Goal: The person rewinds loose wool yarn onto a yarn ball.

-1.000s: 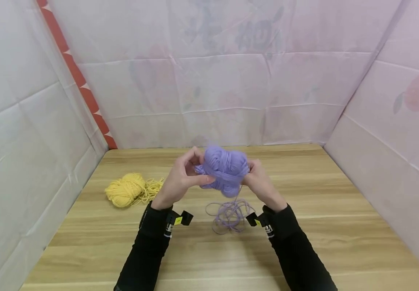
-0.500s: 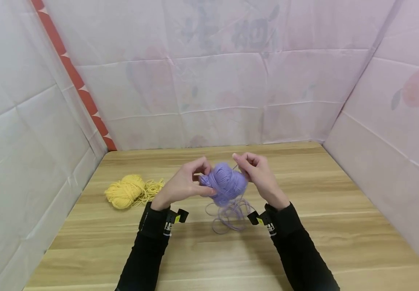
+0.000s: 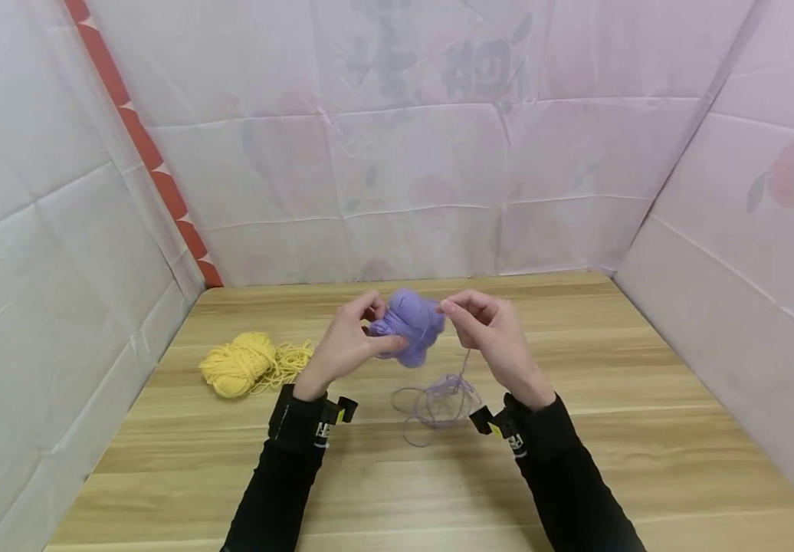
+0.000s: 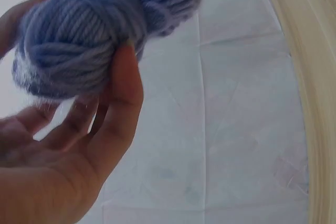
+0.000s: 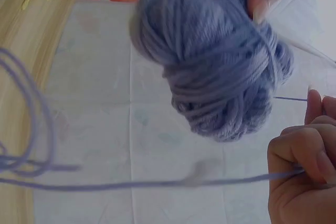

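Observation:
A purple ball of yarn (image 3: 411,326) is held up over the table by my left hand (image 3: 345,345), thumb on its near side and fingers behind. In the left wrist view the thumb presses into the wound strands of the yarn ball (image 4: 79,40). To its right, my right hand (image 3: 497,333) pinches the purple yarn strand between thumb and forefinger. A short length of strand (image 5: 291,98) runs from the ball to those fingertips. From the curled lower fingers, another length (image 5: 157,184) leads off to loose purple loops (image 3: 438,400) on the table.
A yellow ball of yarn (image 3: 237,364) with a loose yellow tangle (image 3: 290,362) lies on the left of the wooden table (image 3: 397,491). Pale sheeting (image 3: 424,169) walls the table at the back and both sides.
My right hand has come off the ball's right side and now draws the strand out. The ball has turned in my left hand. Some loose purple yarn has lifted toward the right hand.

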Tool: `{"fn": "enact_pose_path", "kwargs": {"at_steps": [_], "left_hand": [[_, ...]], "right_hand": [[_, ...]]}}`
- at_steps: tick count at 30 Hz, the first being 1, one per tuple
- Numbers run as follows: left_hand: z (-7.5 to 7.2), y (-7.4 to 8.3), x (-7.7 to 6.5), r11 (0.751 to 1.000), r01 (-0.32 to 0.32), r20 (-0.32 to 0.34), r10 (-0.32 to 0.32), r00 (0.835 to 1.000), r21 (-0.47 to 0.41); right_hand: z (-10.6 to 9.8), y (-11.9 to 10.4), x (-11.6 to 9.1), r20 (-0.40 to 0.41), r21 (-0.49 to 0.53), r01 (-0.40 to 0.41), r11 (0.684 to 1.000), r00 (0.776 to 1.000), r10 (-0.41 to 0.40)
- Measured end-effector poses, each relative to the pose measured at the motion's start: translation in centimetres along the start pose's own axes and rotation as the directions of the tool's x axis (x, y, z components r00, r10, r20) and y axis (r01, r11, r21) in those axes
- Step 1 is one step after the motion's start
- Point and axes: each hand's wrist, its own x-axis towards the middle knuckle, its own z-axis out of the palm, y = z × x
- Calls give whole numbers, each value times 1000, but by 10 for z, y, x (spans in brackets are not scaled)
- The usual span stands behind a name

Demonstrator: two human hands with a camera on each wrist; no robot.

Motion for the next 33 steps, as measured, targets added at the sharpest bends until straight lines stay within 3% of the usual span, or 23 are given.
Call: {"fn": "enact_pose_path", "kwargs": {"at_steps": [7, 10, 17, 20, 25, 33], "left_hand": [[1, 0, 1, 993, 45, -200, -67, 977, -113], [1, -1, 2, 987, 32, -267, -73, 961, -156], [1, 0, 2, 961, -27, -372, -81, 925, -275], [0, 1, 3, 938, -54, -389, -89, 917, -344], [-2, 5, 2, 891, -121, -392, -68, 918, -437], [-3, 11, -2, 769, -184, -313, -23, 949, -613]], "right_hand": [[8, -5, -4, 24, -135, 85, 987, 996, -83], [11, -5, -4, 33, -168, 109, 980, 994, -105], [14, -1, -3, 125, -139, 136, 981, 985, -119], [14, 1, -2, 171, -162, 108, 981, 982, -80], [15, 5, 1, 237, -219, 63, 974, 972, -10], [17, 15, 5, 253, -214, -19, 977, 965, 75]]}}
